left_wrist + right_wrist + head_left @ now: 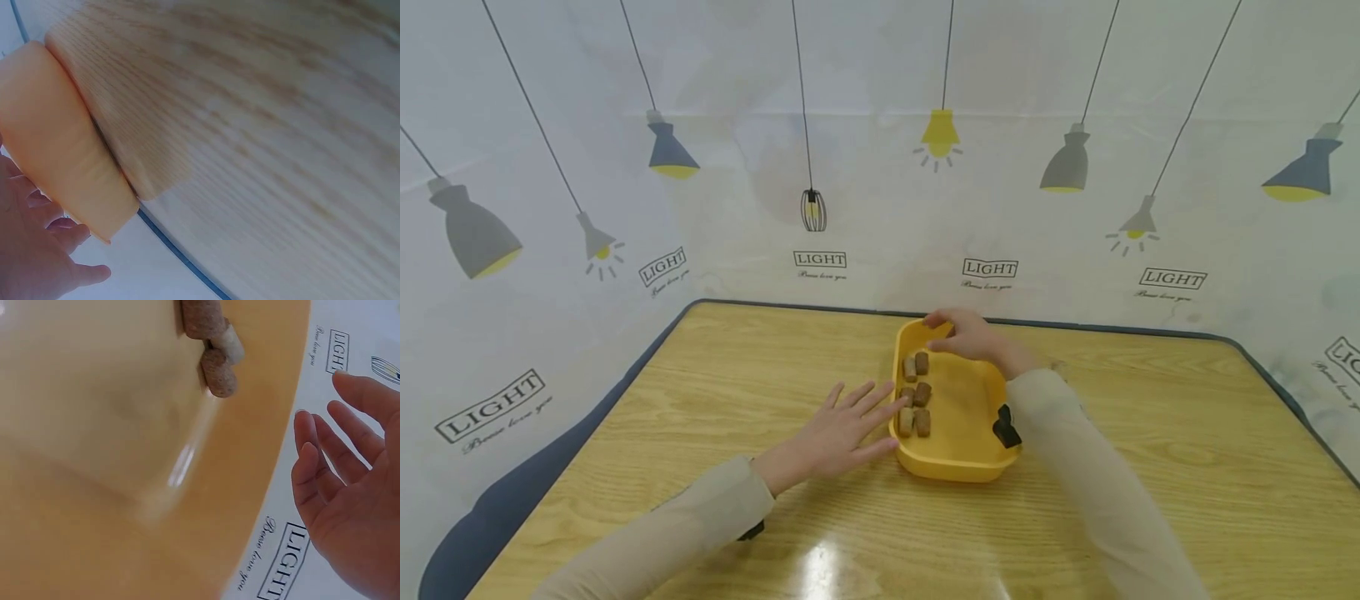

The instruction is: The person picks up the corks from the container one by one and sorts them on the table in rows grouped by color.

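Left hand (831, 437) spread, right hand (976, 337) loosely curved
Between: speckled cylinders (922, 422) in yellow tray (955, 471) (grained table (737, 383) beneath, printed backdrop (880, 167) beyond).

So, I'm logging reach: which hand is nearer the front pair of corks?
Left. The left hand is just left of the front corks; the right hand is at the far end of the yellow tray.

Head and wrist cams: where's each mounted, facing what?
Head: on the head, forward and down over table and yellow tray; left hand and right hand show.
Left wrist: on that wrist, at table and tray's outer wall; left hand lower left.
Right wrist: on that wrist, into the tray; right hand at right.
Shared: head and right wrist both show brown pieces in the tray.
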A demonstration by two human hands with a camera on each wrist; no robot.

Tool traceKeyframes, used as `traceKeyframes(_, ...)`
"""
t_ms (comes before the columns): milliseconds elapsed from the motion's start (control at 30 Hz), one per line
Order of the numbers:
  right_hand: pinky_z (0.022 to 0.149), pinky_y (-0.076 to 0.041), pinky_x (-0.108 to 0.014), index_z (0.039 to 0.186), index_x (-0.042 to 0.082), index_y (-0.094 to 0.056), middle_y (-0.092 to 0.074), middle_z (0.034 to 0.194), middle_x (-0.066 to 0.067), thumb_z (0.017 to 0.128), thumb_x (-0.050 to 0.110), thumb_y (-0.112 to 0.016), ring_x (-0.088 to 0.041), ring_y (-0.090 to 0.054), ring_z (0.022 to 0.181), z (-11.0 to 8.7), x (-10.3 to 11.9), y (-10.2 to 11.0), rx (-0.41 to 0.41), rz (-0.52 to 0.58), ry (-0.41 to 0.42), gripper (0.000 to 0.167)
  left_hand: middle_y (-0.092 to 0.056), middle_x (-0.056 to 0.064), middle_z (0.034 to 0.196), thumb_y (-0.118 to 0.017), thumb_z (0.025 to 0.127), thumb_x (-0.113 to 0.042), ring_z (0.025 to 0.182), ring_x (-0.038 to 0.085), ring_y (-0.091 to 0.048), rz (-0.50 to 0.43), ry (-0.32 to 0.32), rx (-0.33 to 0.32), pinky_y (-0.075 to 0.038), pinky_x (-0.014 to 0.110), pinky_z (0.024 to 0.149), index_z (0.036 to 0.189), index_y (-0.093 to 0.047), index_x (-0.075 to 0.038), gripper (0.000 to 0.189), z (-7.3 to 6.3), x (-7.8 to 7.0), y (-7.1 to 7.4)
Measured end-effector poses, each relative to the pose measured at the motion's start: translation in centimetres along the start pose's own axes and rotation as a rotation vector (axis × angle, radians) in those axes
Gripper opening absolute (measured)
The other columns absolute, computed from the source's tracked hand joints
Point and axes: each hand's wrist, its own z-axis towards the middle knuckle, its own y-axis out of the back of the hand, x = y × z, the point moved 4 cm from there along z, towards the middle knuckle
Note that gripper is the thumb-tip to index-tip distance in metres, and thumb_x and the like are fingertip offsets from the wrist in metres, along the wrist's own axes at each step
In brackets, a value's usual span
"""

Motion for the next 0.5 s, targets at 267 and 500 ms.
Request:
traceKeyframes(267,0.09,-0.034,-0.043,0.12,-0.004,-0.05,-0.051,0.116,-0.02,0.084,0.014,-0.06,-0.034,-0.045,0.109,0.1,-0.7,-2.0,0.048,-0.008,-0.056,0.042,-0.017,0.003,0.145,-0.019,0.09,-0.058,0.13,0.025,-0.016,0.037,0.026,0.0,-0.01,0.054,0.098,0.143,-0.015,-0.013,0.07,0.0,0.0,0.0)
traceKeyframes(500,0.089,-0.035,-0.042,0.118,-0.004,-0.052,-0.053,0.114,-0.019,0.082,0.011,-0.062,-0.034,-0.046,0.108,0.5,-1.2,-3.4,0.042,0.007,-0.066,0.04,-0.017,0.004,0.145,-0.02,0.09,-0.058,0.13,0.025,-0.015,0.039,0.028,0.002,-0.01,0.054,0.098,0.142,-0.017,-0.009,0.071,-0.1,0.0,0.0)
